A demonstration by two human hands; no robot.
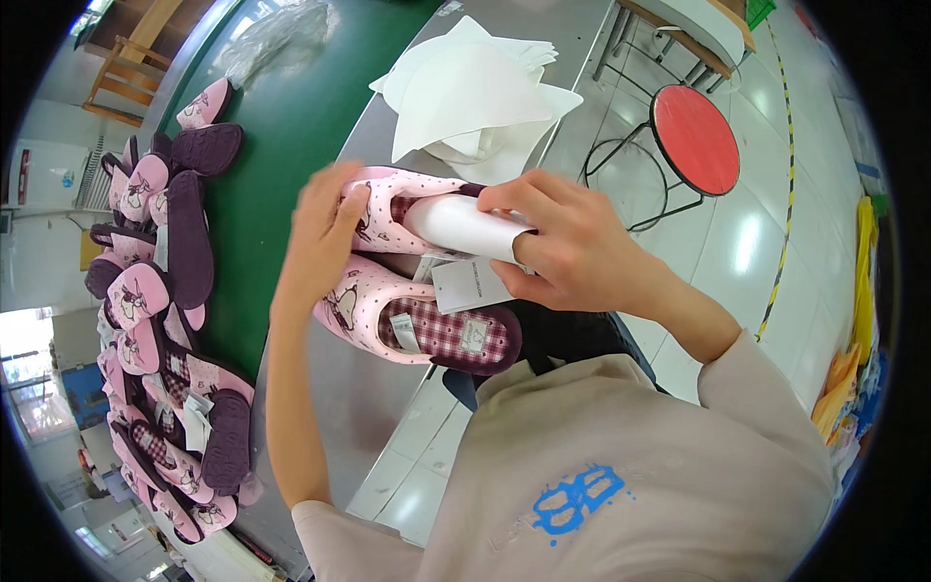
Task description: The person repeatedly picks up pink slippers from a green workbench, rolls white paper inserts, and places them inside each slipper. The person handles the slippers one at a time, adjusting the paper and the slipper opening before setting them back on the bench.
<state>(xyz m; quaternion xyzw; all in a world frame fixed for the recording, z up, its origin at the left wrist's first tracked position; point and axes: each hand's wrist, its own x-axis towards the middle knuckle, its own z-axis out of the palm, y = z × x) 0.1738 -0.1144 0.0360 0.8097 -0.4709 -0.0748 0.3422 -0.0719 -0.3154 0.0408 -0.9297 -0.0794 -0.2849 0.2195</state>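
A pair of pink dotted slippers with dark purple soles lies in front of me, toes to the left. My left hand [325,228] is closed on the toe of the farther slipper [383,225], thumb over its upper. In my right hand [577,238] is a curved white sheet [456,225], its rounded end inside that slipper's opening. The nearer slipper [364,315] shows a plaid insole with a small label. A white tag [470,284] hangs between the two slippers. My right fingertips are partly hidden by the sheet's edge.
Many similar slippers [136,291] are heaped at the left of the green table surface [291,126]. A stack of white cut sheets [475,87] lies on the metal edge [383,136] beyond my hands. Clear plastic [276,44] lies far back. A red stool [695,141] stands right.
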